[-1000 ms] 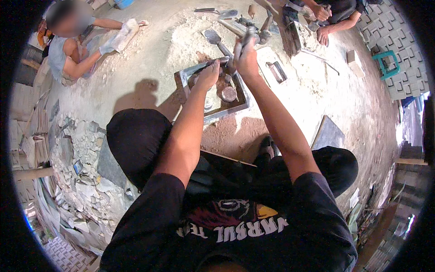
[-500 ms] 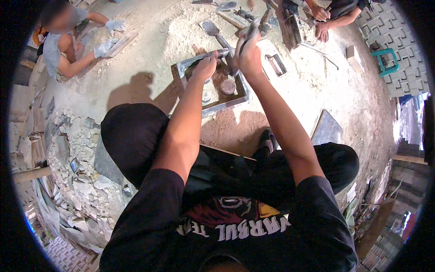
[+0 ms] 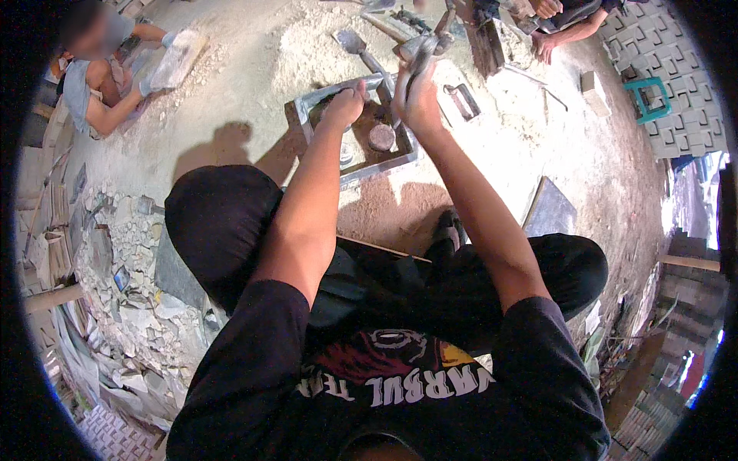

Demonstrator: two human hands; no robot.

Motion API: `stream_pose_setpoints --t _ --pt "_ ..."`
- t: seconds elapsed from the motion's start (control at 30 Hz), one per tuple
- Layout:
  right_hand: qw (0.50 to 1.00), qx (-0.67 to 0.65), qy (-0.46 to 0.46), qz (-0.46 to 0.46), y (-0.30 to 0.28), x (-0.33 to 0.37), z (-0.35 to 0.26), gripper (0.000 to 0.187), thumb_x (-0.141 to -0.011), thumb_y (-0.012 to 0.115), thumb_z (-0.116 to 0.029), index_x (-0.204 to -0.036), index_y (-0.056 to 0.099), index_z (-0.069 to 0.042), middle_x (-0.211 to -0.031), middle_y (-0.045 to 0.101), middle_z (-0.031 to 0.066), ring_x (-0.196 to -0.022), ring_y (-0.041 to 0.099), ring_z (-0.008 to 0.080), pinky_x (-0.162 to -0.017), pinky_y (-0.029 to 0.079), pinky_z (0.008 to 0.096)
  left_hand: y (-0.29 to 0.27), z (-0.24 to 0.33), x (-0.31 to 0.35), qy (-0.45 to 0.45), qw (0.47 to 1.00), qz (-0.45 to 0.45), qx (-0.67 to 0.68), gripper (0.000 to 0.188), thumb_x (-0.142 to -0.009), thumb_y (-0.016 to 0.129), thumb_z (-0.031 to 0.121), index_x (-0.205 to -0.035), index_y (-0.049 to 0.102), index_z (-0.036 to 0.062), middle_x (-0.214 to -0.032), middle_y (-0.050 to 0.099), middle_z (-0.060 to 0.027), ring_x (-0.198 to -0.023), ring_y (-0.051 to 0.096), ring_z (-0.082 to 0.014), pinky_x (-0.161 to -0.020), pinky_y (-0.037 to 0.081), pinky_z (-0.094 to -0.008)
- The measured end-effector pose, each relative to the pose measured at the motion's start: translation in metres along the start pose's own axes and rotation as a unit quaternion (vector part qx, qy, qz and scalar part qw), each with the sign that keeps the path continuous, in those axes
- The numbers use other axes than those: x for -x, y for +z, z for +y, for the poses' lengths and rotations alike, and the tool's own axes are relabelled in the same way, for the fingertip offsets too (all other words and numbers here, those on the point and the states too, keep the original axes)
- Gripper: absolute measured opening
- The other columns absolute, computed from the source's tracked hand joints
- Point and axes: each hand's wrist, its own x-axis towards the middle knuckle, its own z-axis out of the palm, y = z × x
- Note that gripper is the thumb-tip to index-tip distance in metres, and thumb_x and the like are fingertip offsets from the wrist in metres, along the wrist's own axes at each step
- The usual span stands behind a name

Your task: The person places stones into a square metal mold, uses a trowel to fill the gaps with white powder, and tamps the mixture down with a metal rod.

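A grey rectangular frame (image 3: 374, 170) lies on the powdery ground before me. Inside it sit a brownish round disc (image 3: 381, 137) and a paler round piece (image 3: 346, 157), partly hidden by my left arm. My left hand (image 3: 344, 107) is closed above the frame's far left part; whatever its fingers hold is hidden. Just beyond the far right corner, my right hand (image 3: 419, 104) grips a dark hammer-like tool (image 3: 424, 50), raised and slightly blurred. Between my hands a small shovel (image 3: 351, 42) lies with its handle reaching toward the frame.
Pale powder (image 3: 307, 58) is heaped beyond the frame. A small rectangular mould (image 3: 462, 102) lies to the right, near a pale block (image 3: 594, 94) and a teal stool (image 3: 648, 100). A gloved co-worker holds a board (image 3: 181, 58) far left; another person's hand (image 3: 544, 48) shows far right. Rubble (image 3: 142, 307) lies left.
My right hand and its tool have shifted slightly and the tool's head shows more clearly. The far-left co-worker has tilted the board up. The whole view has moved slightly.
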Motion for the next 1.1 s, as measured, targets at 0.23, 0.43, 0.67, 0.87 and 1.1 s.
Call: stream_pose_setpoints --t 0.23,0.43,0.67,0.87,1.1 --pt "0.993 -0.065 0.082 -0.063 -0.01 -0.005 -0.042 0.036 -0.094 0.049 -0.012 -0.124 0.035 -0.001 -0.099 0.055 0.025 -0.092 0.06 0.0383 -0.081 0.045 0.0437 -0.002 -0.016 0.0 -0.022 0.999 0.025 -0.025 0.08 -0.095 0.018 0.058 -0.098 0.066 -0.0056 -0.098 0.061 -0.0341 -0.099 0.058 -0.0478 -0.089 0.046 -0.0544" --pt "0.98 -0.139 0.145 -0.005 -0.007 -0.024 -0.007 0.028 -0.096 0.054 -0.029 -0.096 0.053 -0.001 -0.07 0.052 0.0021 -0.065 0.05 0.0098 -0.056 0.039 0.0271 0.005 -0.005 0.004 0.015 1.0 -0.006 -0.005 0.076 -0.097 0.018 0.056 -0.113 0.059 -0.0064 -0.11 0.058 -0.0329 -0.101 0.057 -0.0484 -0.092 0.043 -0.0537" --pt "0.945 -0.231 0.228 0.039 -0.02 -0.039 -0.001 0.026 -0.089 0.058 -0.015 -0.064 0.054 -0.009 -0.053 0.046 -0.0031 -0.045 0.041 0.0074 -0.042 0.03 0.0266 -0.012 0.02 0.019 -0.033 0.996 0.042 0.078 0.072 -0.098 0.019 0.054 -0.109 0.062 -0.0019 -0.115 0.057 -0.0303 -0.107 0.054 -0.047 -0.095 0.041 -0.0514" --pt "0.946 -0.234 0.205 -0.093 0.001 -0.029 -0.014 0.024 -0.082 0.061 -0.02 -0.072 0.061 0.002 -0.056 0.053 0.0036 -0.051 0.05 0.0129 -0.049 0.04 0.0318 -0.012 -0.019 0.001 -0.056 0.996 0.038 0.05 0.078 -0.097 0.014 0.057 -0.111 0.061 -0.0035 -0.109 0.06 -0.0315 -0.109 0.054 -0.0459 -0.097 0.041 -0.0505" --pt "0.922 -0.24 0.248 -0.177 -0.026 -0.021 0.021 0.024 -0.082 0.056 -0.018 -0.064 0.057 -0.002 -0.057 0.05 0.0018 -0.053 0.048 0.0116 -0.049 0.038 0.0313 -0.003 0.016 0.006 -0.057 0.995 -0.005 0.087 0.081 -0.096 0.014 0.059 -0.11 0.062 -0.0049 -0.11 0.06 -0.0313 -0.107 0.055 -0.0461 -0.095 0.043 -0.0495"
